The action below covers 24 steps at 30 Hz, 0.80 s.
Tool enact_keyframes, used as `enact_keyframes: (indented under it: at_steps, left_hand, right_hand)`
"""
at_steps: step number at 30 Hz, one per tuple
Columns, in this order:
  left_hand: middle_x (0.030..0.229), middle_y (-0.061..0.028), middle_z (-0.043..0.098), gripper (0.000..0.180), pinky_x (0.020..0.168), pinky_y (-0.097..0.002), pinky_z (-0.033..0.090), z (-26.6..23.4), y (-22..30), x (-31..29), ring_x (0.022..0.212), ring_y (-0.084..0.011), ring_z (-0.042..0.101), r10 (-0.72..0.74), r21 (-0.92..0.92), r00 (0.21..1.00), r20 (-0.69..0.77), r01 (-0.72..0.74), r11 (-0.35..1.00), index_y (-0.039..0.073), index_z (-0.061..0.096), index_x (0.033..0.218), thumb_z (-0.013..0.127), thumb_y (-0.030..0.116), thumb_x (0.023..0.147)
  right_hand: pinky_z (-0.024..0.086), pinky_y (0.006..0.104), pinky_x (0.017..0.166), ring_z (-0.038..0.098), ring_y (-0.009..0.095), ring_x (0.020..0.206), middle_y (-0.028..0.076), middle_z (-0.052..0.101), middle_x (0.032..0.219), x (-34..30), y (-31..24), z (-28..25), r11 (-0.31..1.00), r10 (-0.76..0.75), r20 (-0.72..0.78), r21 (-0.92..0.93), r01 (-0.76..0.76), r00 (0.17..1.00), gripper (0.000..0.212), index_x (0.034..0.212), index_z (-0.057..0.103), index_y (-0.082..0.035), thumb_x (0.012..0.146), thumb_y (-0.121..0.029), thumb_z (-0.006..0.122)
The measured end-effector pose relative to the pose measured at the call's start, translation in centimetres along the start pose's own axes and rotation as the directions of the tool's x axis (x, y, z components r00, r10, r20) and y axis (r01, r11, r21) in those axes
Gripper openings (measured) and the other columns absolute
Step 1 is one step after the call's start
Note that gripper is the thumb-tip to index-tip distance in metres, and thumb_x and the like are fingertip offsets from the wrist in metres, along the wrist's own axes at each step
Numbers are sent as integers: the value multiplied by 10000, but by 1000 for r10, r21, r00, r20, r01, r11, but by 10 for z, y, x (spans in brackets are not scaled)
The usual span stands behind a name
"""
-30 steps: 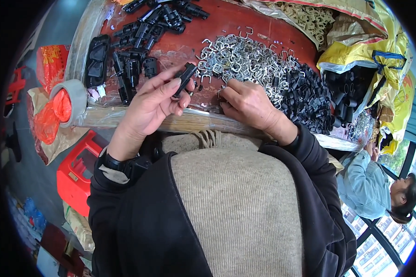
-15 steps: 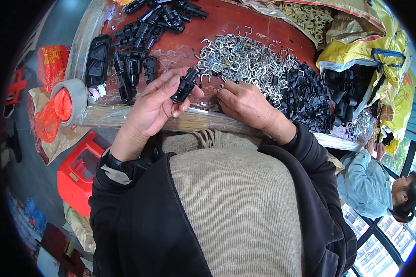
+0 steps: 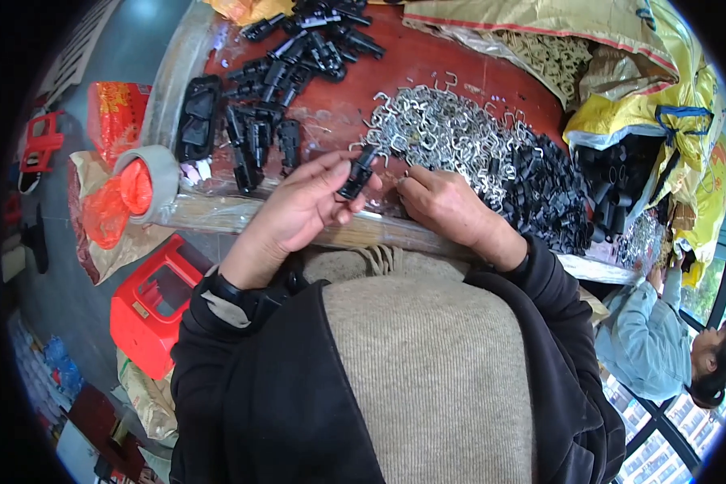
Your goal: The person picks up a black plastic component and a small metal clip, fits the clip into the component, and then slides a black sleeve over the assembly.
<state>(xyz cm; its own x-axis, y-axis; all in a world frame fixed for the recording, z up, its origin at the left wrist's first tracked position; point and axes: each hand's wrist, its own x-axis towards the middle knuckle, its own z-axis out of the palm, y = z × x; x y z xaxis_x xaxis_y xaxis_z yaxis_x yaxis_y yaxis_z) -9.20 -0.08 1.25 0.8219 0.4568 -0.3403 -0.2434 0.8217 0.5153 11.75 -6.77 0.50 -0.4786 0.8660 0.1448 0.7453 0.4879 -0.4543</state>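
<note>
Between the thumb and fingers of my left hand [image 3: 302, 206] is a black cylindrical plastic part [image 3: 357, 173], tilted over the table's front edge. My right hand [image 3: 444, 203] is closed in a pinch beside it; whatever its fingertips hold is hidden or too small to name. Just beyond my right hand lies a heap of bent silver metal hooks [image 3: 436, 121]. Small black plastic pieces [image 3: 548, 189] are piled to the right of the hooks. Several black parts [image 3: 278, 81] like the held one lie in a loose group at the back left.
The red tabletop [image 3: 427, 52] has a wooden front edge [image 3: 218, 214]. A black tray [image 3: 198, 117] and a grey tape roll [image 3: 163, 181] are at the left. Yellow sacks [image 3: 613, 113] stand at the right. A red plastic stool [image 3: 149, 302] is below. Another person [image 3: 649, 347] works at far right.
The whole view has shifted slightly, with the table appearing lower and further right. My left hand still holds the black part, now turned a little; my right hand stays pinched near the hooks.
</note>
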Motion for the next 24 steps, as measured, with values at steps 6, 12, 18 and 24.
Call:
enact_keyframes:
  at_steps: [6,12,18,24]
  left_hand:
    - [983,-140,527,330,686,-266,486,14,-2,6,847,-200,554,13,-15,998,-57,-14,1000,13,367,1167,418,113,857]
    - [957,-98,548,323,712,-267,480,18,-5,20,826,-182,565,-38,-8,999,-30,38,999,11,395,1145,460,101,841]
    - [921,-81,561,260,713,-258,481,27,-12,30,807,-160,566,-30,30,995,-100,33,999,-19,476,1051,498,106,824]
    - [976,-70,550,273,747,-268,469,28,-17,34,844,-128,547,-74,115,994,-85,84,990,-8,482,1071,491,119,829]
  right_hand:
    - [430,328,458,509,243,553,86,434,650,-4,5,0,1000,12,-21,-2,-12,1000,101,726,458,-30,665,-32,537]
    - [420,288,463,516,212,557,83,469,657,-5,0,-17,974,165,-158,181,-135,974,89,742,499,-22,682,-19,565]
    - [406,266,457,512,186,529,75,485,644,0,-18,-40,922,268,-227,342,-181,936,88,740,533,-22,681,-6,596]
    - [404,275,440,511,196,505,65,480,623,1,-17,-36,968,183,-244,213,-132,952,97,723,530,-24,664,2,602]
